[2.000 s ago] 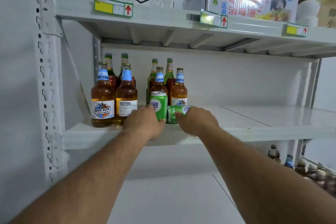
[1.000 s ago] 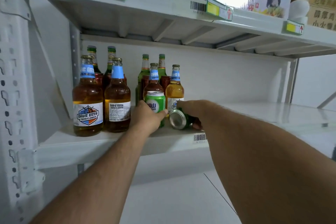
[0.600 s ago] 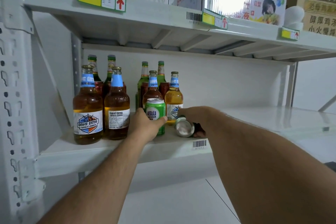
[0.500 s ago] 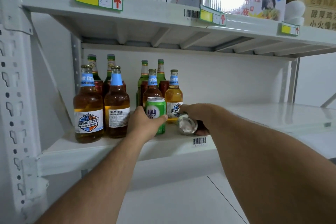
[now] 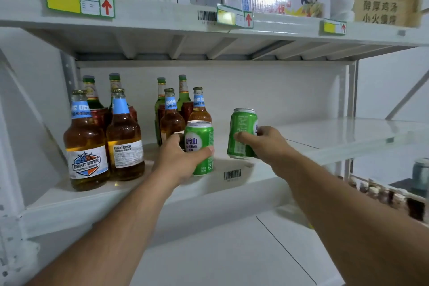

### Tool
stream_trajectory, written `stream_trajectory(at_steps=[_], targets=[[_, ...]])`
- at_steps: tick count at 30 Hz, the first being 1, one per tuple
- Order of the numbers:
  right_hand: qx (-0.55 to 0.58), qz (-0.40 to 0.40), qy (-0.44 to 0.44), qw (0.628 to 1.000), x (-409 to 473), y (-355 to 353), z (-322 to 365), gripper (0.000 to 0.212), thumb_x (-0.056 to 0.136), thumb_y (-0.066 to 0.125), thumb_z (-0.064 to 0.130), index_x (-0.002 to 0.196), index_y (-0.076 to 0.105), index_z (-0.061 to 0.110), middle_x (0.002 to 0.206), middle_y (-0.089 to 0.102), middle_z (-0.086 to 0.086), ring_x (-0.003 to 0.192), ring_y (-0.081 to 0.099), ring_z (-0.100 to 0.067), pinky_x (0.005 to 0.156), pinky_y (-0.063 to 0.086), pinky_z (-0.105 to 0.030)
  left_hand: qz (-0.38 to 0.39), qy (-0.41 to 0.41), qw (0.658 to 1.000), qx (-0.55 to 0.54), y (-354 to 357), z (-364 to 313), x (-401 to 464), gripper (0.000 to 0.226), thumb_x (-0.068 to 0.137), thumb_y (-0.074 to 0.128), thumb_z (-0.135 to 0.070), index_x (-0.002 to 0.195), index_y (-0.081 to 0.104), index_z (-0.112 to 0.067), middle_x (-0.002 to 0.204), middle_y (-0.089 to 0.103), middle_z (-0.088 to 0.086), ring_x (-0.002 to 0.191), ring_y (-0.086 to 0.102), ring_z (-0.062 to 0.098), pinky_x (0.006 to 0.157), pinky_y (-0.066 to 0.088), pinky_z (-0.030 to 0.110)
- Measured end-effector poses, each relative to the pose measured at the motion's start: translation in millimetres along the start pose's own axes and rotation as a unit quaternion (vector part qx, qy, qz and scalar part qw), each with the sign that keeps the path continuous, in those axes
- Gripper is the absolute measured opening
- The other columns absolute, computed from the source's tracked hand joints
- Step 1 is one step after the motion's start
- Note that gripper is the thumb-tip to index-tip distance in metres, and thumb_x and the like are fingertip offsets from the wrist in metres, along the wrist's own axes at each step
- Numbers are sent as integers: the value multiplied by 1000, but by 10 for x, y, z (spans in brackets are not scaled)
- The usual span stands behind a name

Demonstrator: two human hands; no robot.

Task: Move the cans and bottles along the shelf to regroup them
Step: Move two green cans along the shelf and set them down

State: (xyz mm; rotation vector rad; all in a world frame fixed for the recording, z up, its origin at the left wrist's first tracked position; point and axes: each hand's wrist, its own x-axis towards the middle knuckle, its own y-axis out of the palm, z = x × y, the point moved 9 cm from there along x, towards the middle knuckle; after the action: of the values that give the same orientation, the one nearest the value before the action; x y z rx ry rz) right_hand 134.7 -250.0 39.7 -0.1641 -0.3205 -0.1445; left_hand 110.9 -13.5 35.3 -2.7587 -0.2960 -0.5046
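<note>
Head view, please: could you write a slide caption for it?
Each hand, left and right, grips a green can beside bottled beer.

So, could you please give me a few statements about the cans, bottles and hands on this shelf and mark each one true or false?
1. Each hand grips a green can. True: the left hand holds the left can and the right hand holds the right can.
2. The right can lies on its side. False: it is roughly upright, slightly tilted.
3. The bottles stand to the left of the right can. True.
4. The right part of the shelf is packed with bottles. False: it shows no bottles.
5. The left can's printed label faces away from the camera. False: its label faces the camera.
</note>
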Motion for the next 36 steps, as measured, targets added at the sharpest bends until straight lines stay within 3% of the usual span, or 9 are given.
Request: stream_trajectory(at_steps=[5,10,13,17,20,28,36], targets=[[23,-23,-41,999,-129,-438,117,17,83,81,18,93,70,10,92,76,-9,79,76,-18,70,60,-26,30,26,999,-7,450,-224,-106,54,74,92,-32,120,66,-21,110,75,-4,98,72,14,91,61,40],[19,-37,-65,997,-209,-1048,154,13,82,81,14,90,70,13,90,77,-7,82,76,-19,76,60,-30,49,49,998,-6,1029,-519,-194,47,75,92,-32,111,63,-23,106,74,-4,95,72,14,87,61,38],[13,-39,-79,996,-253,-1498,123,11,84,79,13,91,72,12,91,78,-8,82,76,-18,76,61,-29,51,55,997,-7,1459,-687,-242,54,72,93,-34,116,64,-21,109,74,-2,99,73,17,91,62,43],[8,-52,-88,995,-279,-2181,53,10,84,79,11,86,70,15,88,77,-7,79,76,-16,67,60,-21,50,67,996,-4,2047,-919,-361,51,73,93,-33,115,66,-19,103,73,-6,92,71,11,81,59,33],[-4,-58,-88,994,-252,-2693,-27,14,84,80,13,83,67,18,86,76,-3,78,75,-14,71,60,-23,56,63,996,-8,2511,-1058,-430,52,73,93,-33,115,66,-18,104,73,-5,94,71,13,82,59,35],[-18,-78,-71,994,17,-3842,-361,22,82,82,18,98,70,11,92,77,-4,83,76,-14,78,61,-30,77,62,995,-24,3600,-1373,-348,55,72,93,-38,117,67,-18,108,74,-2,98,74,19,89,63,47],[-32,-107,-77,991,486,-4566,-628,24,82,82,17,102,70,10,91,77,-2,81,76,-12,74,61,-26,119,78,989,-27,4568,-1557,-26,57,75,91,-36,121,62,-19,112,71,-4,101,70,17,93,61,44]])
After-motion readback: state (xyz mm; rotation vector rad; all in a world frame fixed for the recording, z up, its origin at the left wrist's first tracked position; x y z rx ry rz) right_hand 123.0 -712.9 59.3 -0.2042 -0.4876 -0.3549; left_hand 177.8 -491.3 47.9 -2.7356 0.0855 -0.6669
